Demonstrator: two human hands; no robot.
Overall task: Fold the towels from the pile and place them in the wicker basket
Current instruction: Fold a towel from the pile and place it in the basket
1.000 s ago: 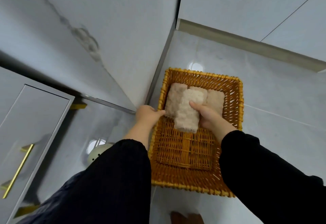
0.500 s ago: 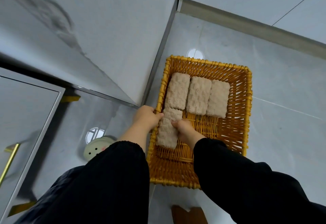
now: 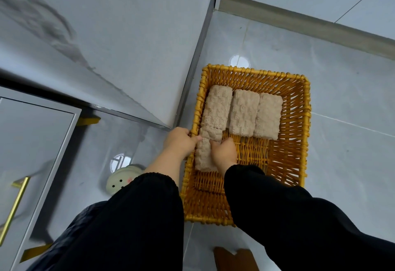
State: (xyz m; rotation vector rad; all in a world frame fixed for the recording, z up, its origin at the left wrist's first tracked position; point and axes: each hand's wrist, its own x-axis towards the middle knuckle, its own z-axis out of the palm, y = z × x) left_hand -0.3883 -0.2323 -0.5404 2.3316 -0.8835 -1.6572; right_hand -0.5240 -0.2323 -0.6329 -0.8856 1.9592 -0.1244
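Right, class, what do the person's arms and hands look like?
Loose black long sleeves cover both arms; the left sleeve and right sleeve end in gathered cuffs. The left hand and right hand are bare: no gloves, rings or watch visible.

No writing, label, brand or number can be read anywhere. The wicker basket (image 3: 307, 121) and the folded towels (image 3: 243, 112) in it carry none. The pale green round thing (image 3: 121, 177), at about 8 o'clock from the basket, bears only small dark dots and a pink spot.
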